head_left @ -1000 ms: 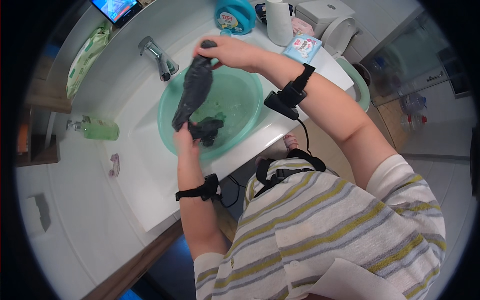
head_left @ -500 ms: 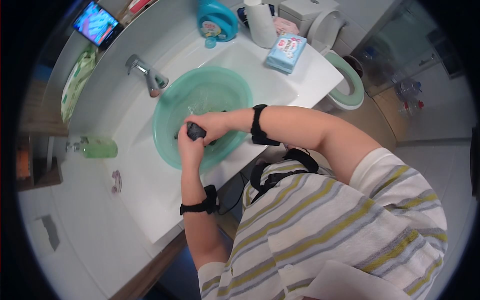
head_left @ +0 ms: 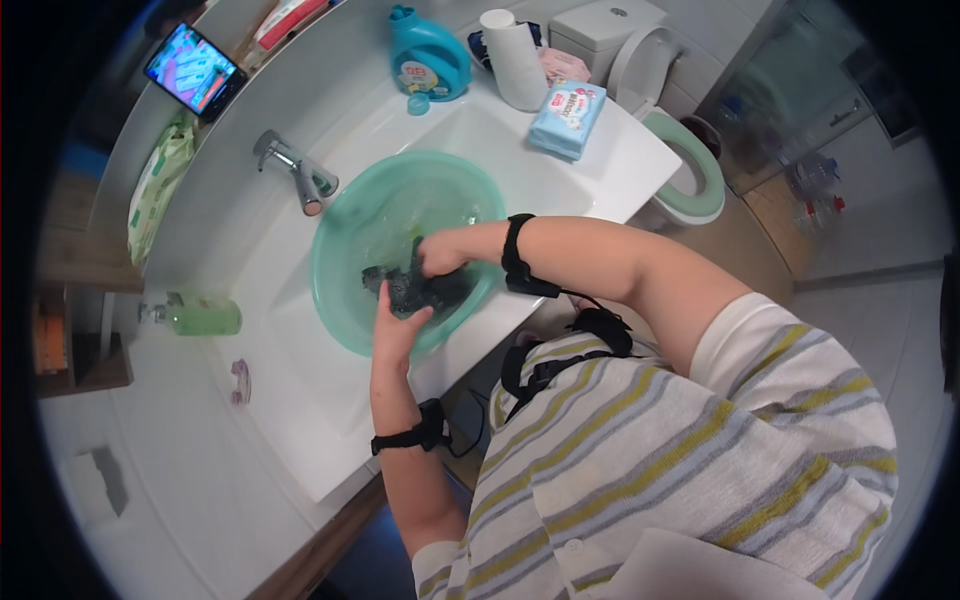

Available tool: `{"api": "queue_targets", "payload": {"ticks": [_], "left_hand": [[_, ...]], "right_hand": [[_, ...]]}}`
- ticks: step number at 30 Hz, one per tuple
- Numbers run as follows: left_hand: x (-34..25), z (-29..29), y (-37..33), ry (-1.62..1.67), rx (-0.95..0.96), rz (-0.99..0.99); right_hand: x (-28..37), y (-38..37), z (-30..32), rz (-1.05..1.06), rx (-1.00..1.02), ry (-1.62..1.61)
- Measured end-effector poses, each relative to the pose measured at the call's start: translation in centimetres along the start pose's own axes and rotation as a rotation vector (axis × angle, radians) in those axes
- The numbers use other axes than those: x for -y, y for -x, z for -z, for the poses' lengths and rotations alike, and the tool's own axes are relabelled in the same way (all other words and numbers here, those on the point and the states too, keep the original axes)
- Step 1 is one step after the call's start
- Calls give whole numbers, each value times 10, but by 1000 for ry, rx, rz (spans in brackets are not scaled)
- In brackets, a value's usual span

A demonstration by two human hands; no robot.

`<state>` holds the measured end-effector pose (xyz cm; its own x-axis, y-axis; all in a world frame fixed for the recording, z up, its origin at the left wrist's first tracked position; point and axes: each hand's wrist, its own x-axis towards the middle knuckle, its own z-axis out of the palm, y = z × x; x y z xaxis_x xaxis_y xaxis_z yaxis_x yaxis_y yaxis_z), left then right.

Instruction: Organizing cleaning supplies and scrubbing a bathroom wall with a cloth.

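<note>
Dark cloth (head_left: 405, 293) lies bunched in a green basin (head_left: 345, 222), left of the frame's centre. The left hand (head_left: 396, 328), at the basin's lower edge, is open, thumb spread from the fingers; it shows no grip, and contact with the cloth cannot be told. The right hand (head_left: 443, 254) is curled at the cloth from the right; its fingertips are hidden, so its hold cannot be told. A metal tap (head_left: 293, 170) stands at upper left, a blue bottle (head_left: 432, 62) at top.

White sink counter (head_left: 640, 165): green basin (head_left: 335, 300), blue bottle (head_left: 432, 55), white roll (head_left: 514, 62), blue packet (head_left: 568, 120); pink item (head_left: 566, 66), perhaps wrapped.
</note>
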<state>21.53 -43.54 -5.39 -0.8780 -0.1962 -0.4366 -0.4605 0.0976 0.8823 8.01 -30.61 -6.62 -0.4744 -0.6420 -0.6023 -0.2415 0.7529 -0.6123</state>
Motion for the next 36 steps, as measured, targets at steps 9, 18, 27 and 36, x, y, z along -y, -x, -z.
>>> {"api": "queue_targets", "payload": {"ticks": [9,18,27,36], "left_hand": [[-4,-1,-10,170,-122,-205],[-37,18,-5,857,-243,-237],[-72,5,18,1145,-182,-127],[-49,24,8,599,22,-137]], "right_hand": [[81,79,32,630,-52,-731],[12,72,24,336,60,-937],[7,50,-13,-187,31,-1175],[21,50,-1,274,371,-1333]]}}
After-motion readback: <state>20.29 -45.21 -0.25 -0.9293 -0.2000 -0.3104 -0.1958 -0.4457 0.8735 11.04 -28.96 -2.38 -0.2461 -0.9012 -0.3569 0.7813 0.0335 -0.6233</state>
